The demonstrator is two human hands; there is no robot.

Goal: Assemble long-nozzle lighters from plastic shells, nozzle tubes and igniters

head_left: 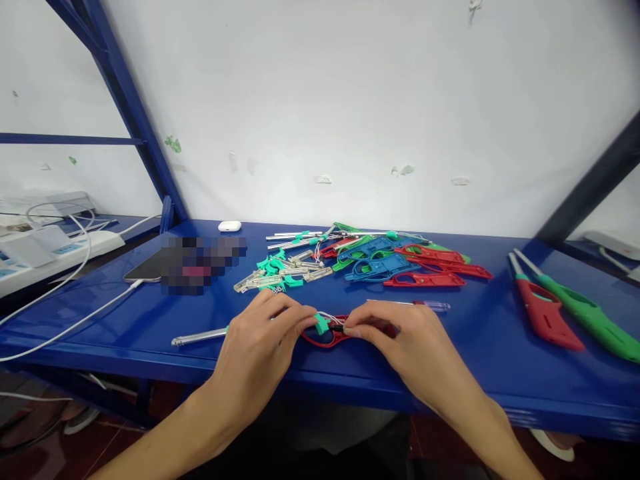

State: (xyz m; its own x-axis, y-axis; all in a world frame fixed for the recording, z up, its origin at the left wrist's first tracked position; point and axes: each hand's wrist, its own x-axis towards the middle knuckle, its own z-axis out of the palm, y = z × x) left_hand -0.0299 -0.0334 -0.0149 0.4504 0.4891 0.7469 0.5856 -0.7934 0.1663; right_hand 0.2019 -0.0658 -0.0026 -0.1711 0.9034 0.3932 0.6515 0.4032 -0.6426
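Observation:
My left hand pinches a small teal trigger piece between thumb and fingers. Facing it, my right hand has its fingertips closed on a small black part, with thin white wires running beside it. Both sit over a red lighter shell half lying on the blue table near its front edge. A silver metal lighter tube sticks out to the left from under my left hand. My fingers hide much of the shell.
Beyond my hands are a pile of clear fuel tanks with teal parts and blue, red and green shell halves. A screwdriver lies behind my right hand. Assembled red and green lighters lie right; a charging phone lies left.

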